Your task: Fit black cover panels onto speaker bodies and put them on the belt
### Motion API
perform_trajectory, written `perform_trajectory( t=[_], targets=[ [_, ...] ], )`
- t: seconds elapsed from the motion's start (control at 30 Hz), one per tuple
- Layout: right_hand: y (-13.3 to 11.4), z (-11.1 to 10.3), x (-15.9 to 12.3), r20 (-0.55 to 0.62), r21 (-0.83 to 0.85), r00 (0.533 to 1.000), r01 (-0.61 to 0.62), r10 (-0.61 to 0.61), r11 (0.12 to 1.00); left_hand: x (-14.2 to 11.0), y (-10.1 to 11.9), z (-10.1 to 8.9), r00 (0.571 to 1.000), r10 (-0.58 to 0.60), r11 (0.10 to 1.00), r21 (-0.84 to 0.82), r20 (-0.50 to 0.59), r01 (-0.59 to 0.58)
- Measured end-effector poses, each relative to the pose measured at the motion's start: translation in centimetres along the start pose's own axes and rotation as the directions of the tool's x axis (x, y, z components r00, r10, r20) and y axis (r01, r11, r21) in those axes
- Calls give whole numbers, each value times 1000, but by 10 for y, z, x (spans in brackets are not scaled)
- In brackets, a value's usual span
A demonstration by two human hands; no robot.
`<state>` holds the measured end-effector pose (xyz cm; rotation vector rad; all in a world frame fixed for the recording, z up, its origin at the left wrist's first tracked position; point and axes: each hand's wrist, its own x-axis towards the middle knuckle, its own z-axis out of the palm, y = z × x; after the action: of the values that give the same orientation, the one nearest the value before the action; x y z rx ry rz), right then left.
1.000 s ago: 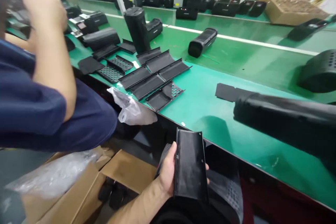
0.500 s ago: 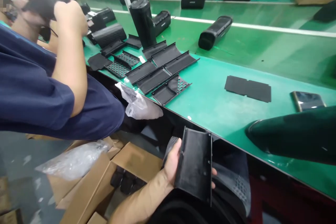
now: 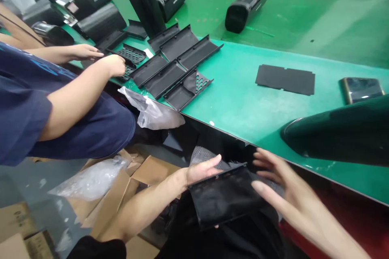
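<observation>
The curved black panel (image 3: 225,200), tilted in front of the green table (image 3: 240,109), appears light, stiff and slick (a judgement, untested), best gripped by its long edges; the left hand (image 3: 201,173) supports it, thumb raised, other fingers' closure unverifiable, while the right hand (image 3: 288,188), fingers spread, is alongside.

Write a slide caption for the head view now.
The left hand holds a curved black panel near the open right hand, beside a green bench.

There are one held panel (image 3: 226,196), six clustered panels (image 3: 179,43), one flat black sheet (image 3: 285,79) and one phone (image 3: 364,90).
</observation>
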<state>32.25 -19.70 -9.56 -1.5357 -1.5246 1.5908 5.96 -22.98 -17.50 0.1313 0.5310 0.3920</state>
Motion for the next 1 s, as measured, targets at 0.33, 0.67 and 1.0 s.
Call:
perform_trajectory(
  t=[0.33,0.67,1.0],
  targets=[
    [60,19,13,96,357,949,-314,300,879,-33,-9,-2,854,384,900,-65,-351,-432],
    [85,23,22,70,382,951,-305,302,873,-10,-23,-3,632,523,851,301,-572,-431],
    [87,22,17,32,316,964,-262,266,912,-10,-18,-5,592,602,790,507,-536,-345]
  ],
)
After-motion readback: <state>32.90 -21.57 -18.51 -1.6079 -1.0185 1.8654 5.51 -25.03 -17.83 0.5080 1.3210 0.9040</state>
